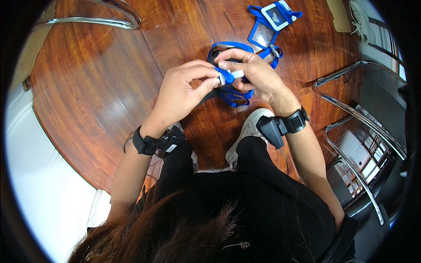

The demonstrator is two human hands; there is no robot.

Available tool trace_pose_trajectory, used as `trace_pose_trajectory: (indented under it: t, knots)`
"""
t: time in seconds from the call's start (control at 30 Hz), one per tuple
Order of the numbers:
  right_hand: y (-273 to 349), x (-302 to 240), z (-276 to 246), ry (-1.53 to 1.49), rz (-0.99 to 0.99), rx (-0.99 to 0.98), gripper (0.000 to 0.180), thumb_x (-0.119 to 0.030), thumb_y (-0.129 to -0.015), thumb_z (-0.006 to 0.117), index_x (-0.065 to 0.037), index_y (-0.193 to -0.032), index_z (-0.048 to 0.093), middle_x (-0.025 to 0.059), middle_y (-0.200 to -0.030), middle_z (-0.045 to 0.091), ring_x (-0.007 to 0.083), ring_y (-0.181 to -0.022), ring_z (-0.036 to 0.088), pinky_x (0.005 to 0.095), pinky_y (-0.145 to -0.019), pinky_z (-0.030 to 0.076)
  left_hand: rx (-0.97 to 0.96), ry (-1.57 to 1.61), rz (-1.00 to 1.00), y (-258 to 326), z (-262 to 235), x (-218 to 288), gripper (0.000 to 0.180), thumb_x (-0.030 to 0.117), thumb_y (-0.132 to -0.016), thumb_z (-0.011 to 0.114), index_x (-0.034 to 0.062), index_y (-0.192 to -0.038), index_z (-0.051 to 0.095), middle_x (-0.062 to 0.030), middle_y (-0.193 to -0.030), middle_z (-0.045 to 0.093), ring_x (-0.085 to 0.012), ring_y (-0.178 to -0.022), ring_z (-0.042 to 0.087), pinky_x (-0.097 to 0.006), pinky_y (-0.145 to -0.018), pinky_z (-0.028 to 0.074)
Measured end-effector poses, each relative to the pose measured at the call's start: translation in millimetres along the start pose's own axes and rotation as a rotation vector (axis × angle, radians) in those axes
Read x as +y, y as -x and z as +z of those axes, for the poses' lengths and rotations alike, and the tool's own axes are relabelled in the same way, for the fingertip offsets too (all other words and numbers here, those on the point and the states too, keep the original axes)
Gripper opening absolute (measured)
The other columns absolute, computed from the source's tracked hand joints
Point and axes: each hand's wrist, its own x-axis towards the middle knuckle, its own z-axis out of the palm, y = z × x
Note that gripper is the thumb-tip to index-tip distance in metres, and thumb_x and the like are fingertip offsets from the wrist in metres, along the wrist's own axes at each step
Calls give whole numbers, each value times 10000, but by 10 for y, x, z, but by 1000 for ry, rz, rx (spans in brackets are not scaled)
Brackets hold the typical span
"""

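A blue lanyard with whitish clip-like parts is held up between my two hands, above the wooden floor. My left hand pinches its left side between thumb and fingers. From the right, my right hand closes on the same bunch, and a white tab sticks out beside its fingers. Blue strap loops show below and behind my hands; where they join the held part is hidden. Farther off lie a blue-edged clear badge holder and a white-framed badge holder wrapped with blue strap.
Chrome-framed chairs stand along the right, and another chrome tube leg reaches in at the upper left. My shoes are on the floor just below my hands. A white shoe shows at the upper right.
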Motion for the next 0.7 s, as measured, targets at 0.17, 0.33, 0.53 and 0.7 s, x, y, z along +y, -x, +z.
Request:
trace_pose_trajectory:
  t: [0.17, 0.33, 0.53, 0.7]
  knots:
    - [-37, 252, 268, -153, -198, 120, 119, -158, -976, 540, -76, -998, 623, -35, -716, 574, 7, -492, 382, 166, -430, 251, 273, 347, -308, -66, 137, -105, 146, 104, -883, 659, -17, -960, 682, -22, -790, 665, -74, -711, 605, -220, -633, 481]
    - [28, 323, 407, 362, -292, 230, 209, -198, -938, 580, -3, -939, 654, 68, -687, 632, 139, -632, 593, 276, -597, 468, 424, -52, -205, -69, 123, -229, 94, 84, -841, 666, 23, -906, 696, -63, -791, 661, -144, -676, 627, -255, -621, 489]
    - [166, 227, 472, 1280, -452, 256, 172, -143, -880, 589, -3, -781, 582, 221, -711, 628, 377, -673, 637, 442, -568, 489, 349, -579, 49, -23, 86, -286, 90, 45, -809, 670, 35, -899, 670, -109, -878, 632, -277, -727, 635, -328, -646, 512]
    - [213, 176, 529, 1555, -508, 92, 101, -86, -830, 557, 2, -804, 599, 188, -658, 632, 349, -600, 645, 424, -529, 508, 228, -654, 16, 36, 211, -268, 93, 43, -777, 671, 49, -867, 651, -130, -864, 614, -360, -751, 604, -401, -648, 507]
